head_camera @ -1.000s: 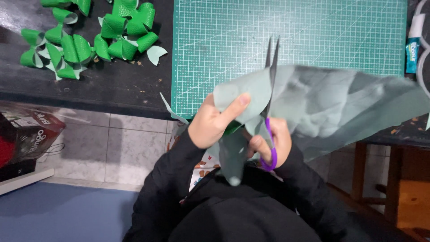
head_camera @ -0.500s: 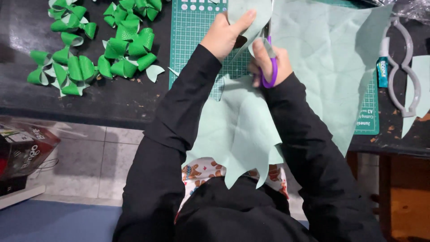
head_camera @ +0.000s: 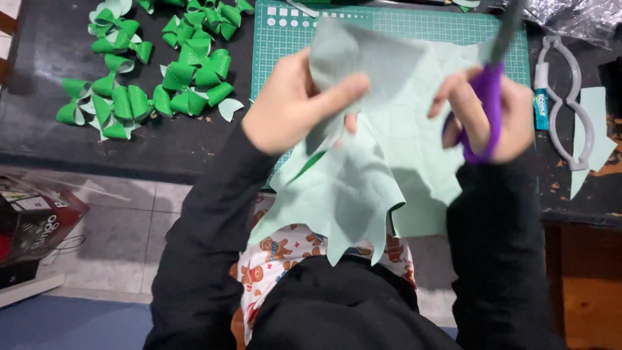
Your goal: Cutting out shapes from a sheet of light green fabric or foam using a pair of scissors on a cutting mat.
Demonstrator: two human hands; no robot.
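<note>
My left hand (head_camera: 291, 104) pinches the upper part of a pale green sheet (head_camera: 363, 188) with jagged cut-out edges, which hangs down over my lap. Purple-handled scissors (head_camera: 487, 97) are in my right hand (head_camera: 492, 116), their blades pointing up and away at the sheet's right side. Both hands hover over a green cutting mat (head_camera: 278, 39) on the dark table (head_camera: 65, 136). Whether the blades touch the sheet is unclear.
Several bright green folded bows (head_camera: 155, 71) lie in a heap on the table's left part. A glue stick (head_camera: 541, 97), grey plastic scissors (head_camera: 570, 97) and a pale green offcut (head_camera: 593, 136) lie at right. A box (head_camera: 35, 220) sits on the tiled floor at left.
The view has closed in on my hands. My left hand has gathered the sheet into a fold, and my right hand with the scissors has swung out to the right.
</note>
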